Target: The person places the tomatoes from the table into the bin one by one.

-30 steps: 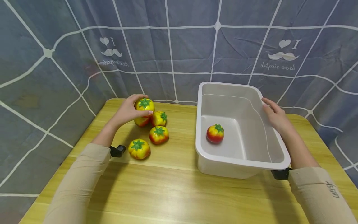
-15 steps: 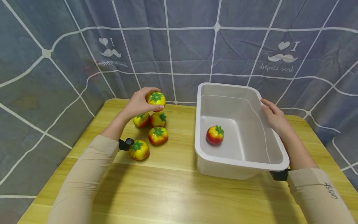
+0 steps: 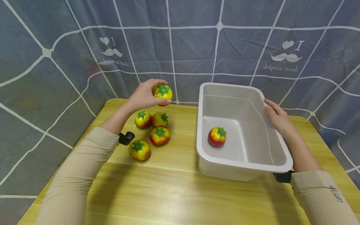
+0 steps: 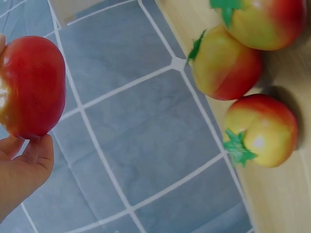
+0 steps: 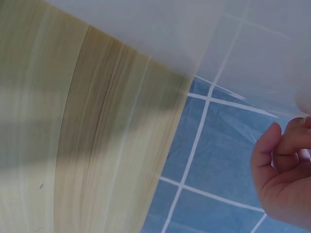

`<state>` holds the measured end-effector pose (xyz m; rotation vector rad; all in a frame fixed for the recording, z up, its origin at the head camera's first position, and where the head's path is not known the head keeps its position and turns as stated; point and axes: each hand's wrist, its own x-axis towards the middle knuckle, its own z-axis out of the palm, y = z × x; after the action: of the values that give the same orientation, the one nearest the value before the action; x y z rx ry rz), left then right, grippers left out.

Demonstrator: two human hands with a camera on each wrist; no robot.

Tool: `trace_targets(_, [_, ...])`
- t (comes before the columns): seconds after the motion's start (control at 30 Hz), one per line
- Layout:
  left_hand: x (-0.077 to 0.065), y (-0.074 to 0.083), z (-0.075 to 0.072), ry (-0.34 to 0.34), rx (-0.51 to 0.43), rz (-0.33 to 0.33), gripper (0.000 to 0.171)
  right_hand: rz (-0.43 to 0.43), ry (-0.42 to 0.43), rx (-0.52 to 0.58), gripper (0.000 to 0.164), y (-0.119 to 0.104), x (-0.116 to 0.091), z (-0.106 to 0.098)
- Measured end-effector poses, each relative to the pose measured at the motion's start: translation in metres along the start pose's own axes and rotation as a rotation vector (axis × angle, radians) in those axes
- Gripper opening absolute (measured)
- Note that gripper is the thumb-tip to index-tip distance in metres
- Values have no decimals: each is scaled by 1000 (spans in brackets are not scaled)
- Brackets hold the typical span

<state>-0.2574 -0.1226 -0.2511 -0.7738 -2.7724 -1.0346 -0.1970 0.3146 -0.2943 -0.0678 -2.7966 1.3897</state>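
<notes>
My left hand pinches a red-and-yellow tomato with a green star-shaped stem top, held up above the back of the table. Its smooth red side faces the left wrist camera. Several similar tomatoes sit below the hand, among them a front one and one further back. At the right, my right hand grips the side rim of a pale grey plastic bin. One more tomato lies on the bin's floor, toward its left wall.
The wooden table carries everything. A grey-blue curtain with white grid lines hangs close behind its back edge and at both sides. The bin's left wall stands between the loose tomatoes and the bin's inside.
My left hand has lifted the tomato off the group, carrying it up and to the right, which uncovers the tomato behind it. My right hand stays at the bin rim.
</notes>
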Motion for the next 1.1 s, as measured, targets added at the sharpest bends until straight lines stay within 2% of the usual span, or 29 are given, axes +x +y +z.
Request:
trace_targets(0.3, [10,14,4,-35,0,35,62,-20,9,-11,56,0,1,1])
trace_targets(0.5, [18,27,12,-46,-22,74,61,-18,35,-12,56,-1,-1,1])
trace_targets(0.77, [31,47,39,-46,-132,72,61,-31,63,-6,55,0,-1,1])
trace_targets(0.9, [39,58,55,-43,-154,95,60,-34,63,-8,55,0,-1,1])
trace_targets(1.1, [46,73,76,-25,-239,119,56,-20,39,-20,57,1,-3,0])
